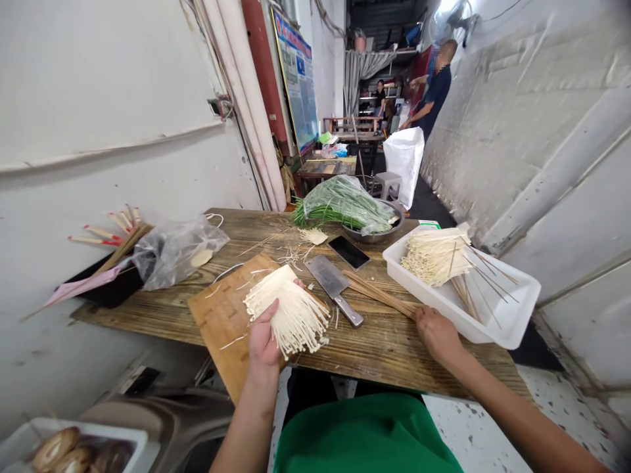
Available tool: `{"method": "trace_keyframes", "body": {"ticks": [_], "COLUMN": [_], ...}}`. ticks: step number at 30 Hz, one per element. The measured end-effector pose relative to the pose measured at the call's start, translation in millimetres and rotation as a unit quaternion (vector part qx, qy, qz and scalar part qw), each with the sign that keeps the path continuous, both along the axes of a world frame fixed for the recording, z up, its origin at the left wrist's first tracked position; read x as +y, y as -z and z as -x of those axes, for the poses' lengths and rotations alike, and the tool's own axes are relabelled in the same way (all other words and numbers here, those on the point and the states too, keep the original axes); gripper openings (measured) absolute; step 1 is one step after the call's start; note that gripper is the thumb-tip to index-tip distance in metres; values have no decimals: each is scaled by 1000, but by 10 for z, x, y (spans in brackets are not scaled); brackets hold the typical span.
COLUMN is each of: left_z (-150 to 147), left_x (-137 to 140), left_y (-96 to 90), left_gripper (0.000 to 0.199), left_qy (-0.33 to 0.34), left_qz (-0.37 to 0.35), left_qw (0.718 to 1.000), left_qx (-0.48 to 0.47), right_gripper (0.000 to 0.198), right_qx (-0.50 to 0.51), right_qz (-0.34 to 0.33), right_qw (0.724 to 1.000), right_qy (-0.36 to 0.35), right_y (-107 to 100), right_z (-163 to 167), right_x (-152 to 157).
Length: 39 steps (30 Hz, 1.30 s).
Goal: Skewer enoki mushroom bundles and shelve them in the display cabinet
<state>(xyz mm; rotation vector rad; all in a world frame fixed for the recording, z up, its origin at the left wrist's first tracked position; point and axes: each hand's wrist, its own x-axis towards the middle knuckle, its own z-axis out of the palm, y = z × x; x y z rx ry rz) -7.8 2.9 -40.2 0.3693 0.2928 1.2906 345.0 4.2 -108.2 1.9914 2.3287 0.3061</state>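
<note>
My left hand [263, 338] holds a fanned bunch of white enoki mushrooms [290, 312] over the wooden cutting board [221, 312]. My right hand [436, 335] rests on the table with its fingers on the near end of a bundle of bamboo skewers [379, 294]. A cleaver [332, 286] lies between the two hands, blade away from me. At the right stands a white plastic tray [503, 315] holding skewered enoki bundles [436, 256].
A phone [349, 251] lies behind the cleaver. A metal bowl with bagged green chives [345, 205] sits at the table's far end. A clear plastic bag [172, 253] and a black container of chopsticks [111, 240] stand at left. Two people stand far down the corridor.
</note>
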Motion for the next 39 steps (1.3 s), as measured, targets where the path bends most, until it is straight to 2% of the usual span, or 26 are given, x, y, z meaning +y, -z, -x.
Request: {"method": "trace_keyframes", "body": {"ticks": [10,16,21,25,34,36,39], "left_z": [-27,96,248,237,11,-15,-62], "left_x": [4,-138,-266,-336,-369,-362,-351], "left_y": [-8,86,142,168,187,177,160], "left_gripper": [51,51,56,54,49,49,49], "left_qy": [18,91,104,84,53,62,73], "left_qz": [-49,-136,-179,-175,-107,-100,-104], "left_qw": [996,977,963,963,982,983,982], "left_qx": [-78,-136,-174,-186,-145,-140,-141], "right_gripper": [17,20,18,16,23,23,23], "right_qx": [-39,-52,-31,-2,32,40,59], "right_qz": [-14,-63,-79,-85,-60,-67,-82], "right_qw": [999,996,996,996,992,992,992], "right_qy": [4,29,7,30,110,103,78], "right_y": [-99,44,176,214,160,187,212], "right_z": [-7,-82,-346,-571,-1027,-1027,-854], "right_x": [-35,-120,-322,-527,-902,-883,-741]}}
